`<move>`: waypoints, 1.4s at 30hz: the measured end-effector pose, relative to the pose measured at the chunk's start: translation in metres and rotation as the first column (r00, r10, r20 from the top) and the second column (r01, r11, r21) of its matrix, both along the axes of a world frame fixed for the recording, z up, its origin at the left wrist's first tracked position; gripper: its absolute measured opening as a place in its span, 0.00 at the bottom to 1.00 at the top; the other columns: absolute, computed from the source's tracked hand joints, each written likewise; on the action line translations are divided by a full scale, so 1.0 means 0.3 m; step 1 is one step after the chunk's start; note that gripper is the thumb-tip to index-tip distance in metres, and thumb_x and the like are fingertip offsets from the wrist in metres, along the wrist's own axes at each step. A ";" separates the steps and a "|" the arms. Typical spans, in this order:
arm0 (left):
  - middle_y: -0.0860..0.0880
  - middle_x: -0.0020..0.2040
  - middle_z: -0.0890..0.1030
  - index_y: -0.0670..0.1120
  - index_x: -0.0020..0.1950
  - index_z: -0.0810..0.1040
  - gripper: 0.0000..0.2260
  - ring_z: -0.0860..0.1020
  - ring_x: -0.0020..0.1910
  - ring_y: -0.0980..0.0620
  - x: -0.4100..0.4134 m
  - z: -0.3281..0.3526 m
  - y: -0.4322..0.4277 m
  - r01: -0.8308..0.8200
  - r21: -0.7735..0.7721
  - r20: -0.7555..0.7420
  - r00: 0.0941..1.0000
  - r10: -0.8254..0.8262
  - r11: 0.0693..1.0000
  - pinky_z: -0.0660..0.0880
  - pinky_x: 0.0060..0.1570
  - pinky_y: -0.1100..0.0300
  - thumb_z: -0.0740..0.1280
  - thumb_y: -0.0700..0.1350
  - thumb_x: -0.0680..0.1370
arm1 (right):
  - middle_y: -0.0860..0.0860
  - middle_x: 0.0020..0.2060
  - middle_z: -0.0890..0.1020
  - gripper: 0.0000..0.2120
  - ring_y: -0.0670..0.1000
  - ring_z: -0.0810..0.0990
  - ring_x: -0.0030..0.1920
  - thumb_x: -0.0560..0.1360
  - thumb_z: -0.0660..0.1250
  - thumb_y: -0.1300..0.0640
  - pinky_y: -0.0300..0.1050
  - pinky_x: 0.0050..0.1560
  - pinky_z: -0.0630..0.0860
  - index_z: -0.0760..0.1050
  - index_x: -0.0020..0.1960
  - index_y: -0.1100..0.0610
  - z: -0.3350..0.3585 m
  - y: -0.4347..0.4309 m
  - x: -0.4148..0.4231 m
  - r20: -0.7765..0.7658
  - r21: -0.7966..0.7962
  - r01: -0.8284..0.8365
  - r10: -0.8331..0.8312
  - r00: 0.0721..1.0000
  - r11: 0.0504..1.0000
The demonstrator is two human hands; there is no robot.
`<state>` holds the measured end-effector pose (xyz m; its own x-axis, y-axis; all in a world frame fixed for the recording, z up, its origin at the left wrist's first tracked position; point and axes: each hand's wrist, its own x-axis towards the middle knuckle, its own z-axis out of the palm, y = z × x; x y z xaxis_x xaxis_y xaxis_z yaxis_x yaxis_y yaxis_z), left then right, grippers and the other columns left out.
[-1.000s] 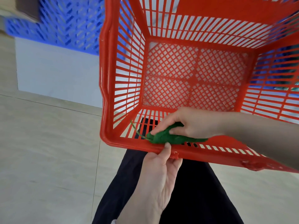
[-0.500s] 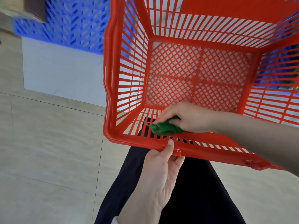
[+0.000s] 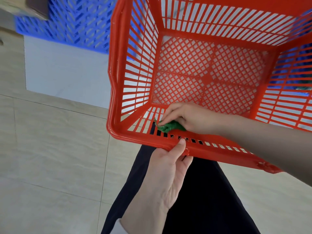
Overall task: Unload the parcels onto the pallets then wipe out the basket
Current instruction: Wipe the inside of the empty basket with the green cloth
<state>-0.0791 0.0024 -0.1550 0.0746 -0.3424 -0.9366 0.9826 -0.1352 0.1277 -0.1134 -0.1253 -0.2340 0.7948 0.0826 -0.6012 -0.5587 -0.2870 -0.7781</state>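
Observation:
A red slatted plastic basket [image 3: 116, 78] fills the upper right, tilted so its mesh floor faces me; nothing lies inside it. My left hand [image 3: 168, 169] grips the near rim from below, thumb hooked over the edge. My right hand [image 3: 187, 117] reaches in from the right and holds a crumpled green cloth [image 3: 170, 126] pressed against the inside of the near wall, close to the left corner. The fingers hide most of the cloth.
A blue plastic pallet [image 3: 70, 22] lies on a white block [image 3: 67, 73] behind the basket at the upper left. A brown parcel [image 3: 25, 5] shows blurred at the top left corner. Beige floor tiles [image 3: 50, 157] spread below; my dark trouser legs [image 3: 202, 200] stand under the basket.
My right hand has slid the green cloth up the near wall and bunched it smaller. The basket has shifted slightly right in view. My left hand keeps its grip on the rim.

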 end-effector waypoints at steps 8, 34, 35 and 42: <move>0.41 0.57 0.81 0.41 0.58 0.75 0.13 0.79 0.57 0.47 0.000 -0.004 -0.007 -0.035 -0.016 0.001 0.999 0.035 0.999 0.74 0.59 0.48 0.59 0.31 0.76 | 0.41 0.56 0.75 0.23 0.37 0.71 0.58 0.75 0.58 0.71 0.28 0.63 0.63 0.80 0.55 0.47 0.068 -0.022 -0.067 0.074 0.195 0.038 -0.053 0.996 0.980; 0.42 0.49 0.84 0.46 0.42 0.84 0.11 0.82 0.51 0.46 0.005 -0.001 -0.004 0.020 0.066 -0.028 0.999 -0.018 0.998 0.77 0.54 0.46 0.65 0.33 0.70 | 0.54 0.68 0.64 0.24 0.48 0.71 0.54 0.75 0.62 0.66 0.37 0.49 0.71 0.67 0.69 0.50 -0.307 0.020 0.126 -0.287 -0.205 0.174 -0.229 0.930 0.963; 0.42 0.48 0.84 0.46 0.41 0.85 0.11 0.82 0.50 0.46 0.006 -0.004 -0.005 0.022 0.061 -0.032 0.999 -0.020 0.998 0.77 0.55 0.46 0.66 0.34 0.69 | 0.53 0.67 0.65 0.24 0.49 0.69 0.57 0.74 0.63 0.67 0.39 0.54 0.69 0.69 0.68 0.51 -0.340 0.039 0.138 -0.286 -0.224 0.154 -0.216 0.933 0.962; 0.42 0.47 0.84 0.46 0.39 0.85 0.15 0.82 0.50 0.46 -0.005 -0.008 -0.003 -0.001 0.063 -0.059 0.998 0.005 0.998 0.78 0.54 0.46 0.62 0.30 0.73 | 0.56 0.73 0.60 0.23 0.55 0.69 0.65 0.78 0.54 0.66 0.44 0.61 0.70 0.64 0.71 0.53 -0.295 0.027 0.138 -0.357 -0.103 -0.137 0.092 0.929 0.985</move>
